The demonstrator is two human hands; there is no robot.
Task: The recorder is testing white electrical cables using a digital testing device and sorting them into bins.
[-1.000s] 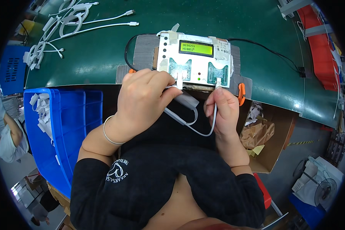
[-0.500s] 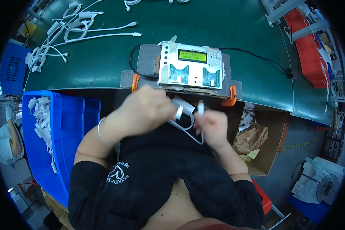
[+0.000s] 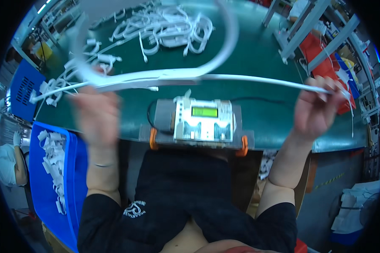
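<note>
Setting: green counter (image 3: 257,55) runs across a workshop, metal rack legs at its far right, red bins beyond.
View: head camera, looking down over the person's chest and both raised forearms.
Cable: a white cable (image 3: 223,78) is stretched wide across the upper half of the picture, one part arching up in a loop near the lens, the other running almost straight to the right; it hangs in the air above the counter, not touching it.
Left hand: the left hand (image 3: 95,111) is badly blurred; it sits at the cable's left end, but whether its grip is closed on the cable I cannot tell.
Right hand: the right hand (image 3: 314,109) pinches the cable's right end between fingertips, grip closed on it, held out to the side so the line stays taut.
Tester: a grey box with a green screen (image 3: 204,122) sits at the near edge of the counter, between the two hands and below the cable, held in place by orange clamps (image 3: 153,138).
Pile: more white cables (image 3: 169,29) lie heaped at the far side, well apart from the hands.
Bin: a blue bin (image 3: 71,168) with white scraps stands at the left, below counter level.
</note>
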